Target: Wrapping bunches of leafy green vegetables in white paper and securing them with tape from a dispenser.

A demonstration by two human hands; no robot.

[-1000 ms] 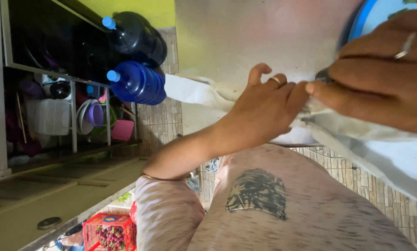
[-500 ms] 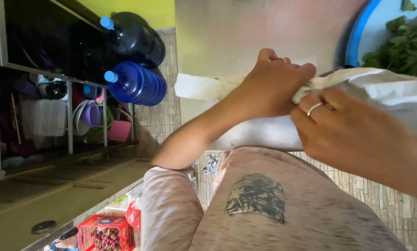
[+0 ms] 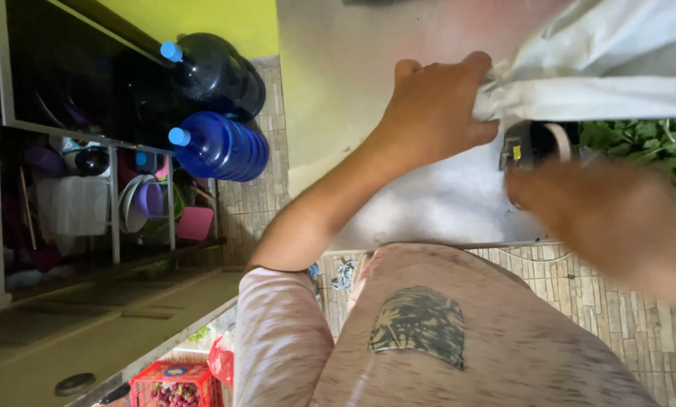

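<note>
My left hand [image 3: 436, 105] reaches out from a pink sleeve and grips a bunched edge of a white bag [image 3: 602, 68] over a grey surface [image 3: 368, 90]. My right hand [image 3: 617, 218] is blurred at the right, below the bag. Its fingertips are close to a small dark object with a pale ring [image 3: 534, 143]; whether they hold it is unclear. Green leafy vegetables [image 3: 647, 143] lie just beyond that object, partly under the bag.
Two blue water jugs [image 3: 217, 147] stand at the left beside a rack of plastic bowls and containers [image 3: 127, 203]. A red basket of small fruit [image 3: 176, 384] sits at the bottom left. Brick-pattern tiled floor [image 3: 624, 301] lies under my right arm.
My right hand has let go of the white bag and dropped lower, now blurred. My left hand keeps its grip, and the bag has lifted, uncovering the dark object and greens.
</note>
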